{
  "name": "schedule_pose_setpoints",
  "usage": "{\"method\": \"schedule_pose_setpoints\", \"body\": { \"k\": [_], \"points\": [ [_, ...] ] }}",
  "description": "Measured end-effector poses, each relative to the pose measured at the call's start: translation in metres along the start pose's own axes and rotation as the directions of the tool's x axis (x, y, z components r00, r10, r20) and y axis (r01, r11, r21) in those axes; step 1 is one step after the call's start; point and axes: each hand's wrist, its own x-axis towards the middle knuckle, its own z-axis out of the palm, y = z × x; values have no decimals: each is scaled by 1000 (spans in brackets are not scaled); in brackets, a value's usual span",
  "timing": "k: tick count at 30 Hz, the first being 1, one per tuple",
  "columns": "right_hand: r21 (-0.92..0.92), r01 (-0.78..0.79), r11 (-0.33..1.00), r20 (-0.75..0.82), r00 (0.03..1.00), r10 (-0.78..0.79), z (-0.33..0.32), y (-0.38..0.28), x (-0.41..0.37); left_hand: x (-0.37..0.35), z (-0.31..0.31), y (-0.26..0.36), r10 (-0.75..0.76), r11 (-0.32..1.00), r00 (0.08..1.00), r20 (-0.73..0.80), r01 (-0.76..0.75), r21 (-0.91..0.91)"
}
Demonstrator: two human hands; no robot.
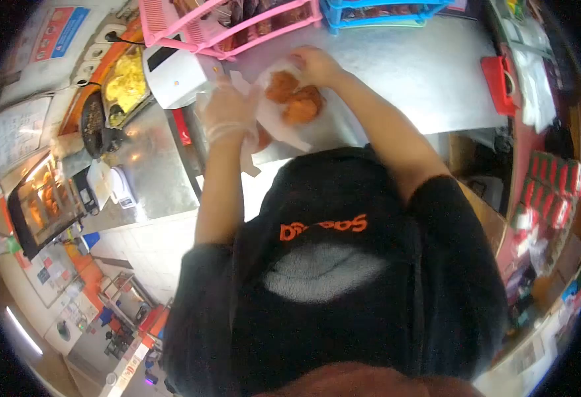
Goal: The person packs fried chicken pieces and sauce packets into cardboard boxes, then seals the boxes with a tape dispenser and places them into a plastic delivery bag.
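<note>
Two browned, crisp-looking food pieces [303, 106] lie in a pale, translucent bag or wrapper [274, 119] over the steel counter. My right hand [313, 65], bare, is closed on the upper edge of that wrapper, with its fingertips partly hidden. At the wrapper's left side is my left hand [227, 109], covered by a clear plastic glove and blurred by motion, so its fingers cannot be made out. Below it, pale paper flaps [249, 162] and a bit of something reddish-brown show near the counter's front edge.
A white device [178, 76] stands left of my hands. Behind are a pink basket [237, 41] and a blue basket [383, 21] with packets. A red container [500, 85] sits at right, a tray of yellow food [126, 86] at left, beside a scale [123, 187].
</note>
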Motion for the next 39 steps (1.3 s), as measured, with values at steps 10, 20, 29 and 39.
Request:
{"method": "schedule_pose_setpoints", "body": {
  "k": [10,20,29,39],
  "points": [
    [-472,-9,882,387,896,217,-53,38,-13,27,82,-5,497,854,858,-131,-511,-102],
    [56,-545,837,440,765,469,-203,111,-173,-74,139,160,516,790,749,-415,-603,-107],
    [199,-628,752,375,758,534,-280,139,-194,-48,171,264,501,857,844,192,-514,22],
    [234,-634,737,352,762,543,-288,174,-226,-54,162,230,650,709,754,-95,-646,-284]
  ]
}}
